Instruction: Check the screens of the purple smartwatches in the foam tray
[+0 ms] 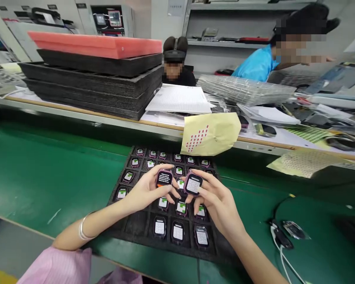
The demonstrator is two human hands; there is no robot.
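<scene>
My left hand [149, 187] grips a smartwatch [164, 178] with a purple case, whose lit dark screen shows lines of white text and an orange strip. In my right hand [214, 197] is a second smartwatch [193, 184], its screen showing a white grid; the thumb rests at the screen's lower right corner. Both are held over a black foam tray [136, 223] with square pockets. Several more watches sit in those pockets, some with green and white screens, others like the watch [159, 227] in the front row with white grids. My hands hide part of the tray's middle.
On a raised shelf behind stand stacked black foam trays [91, 86] under a pink foam sheet [94, 43]. A yellow paper [211, 134] hangs off its edge. Cables [279, 236] lie on the green bench [47, 169] at right. Two people are beyond the shelf.
</scene>
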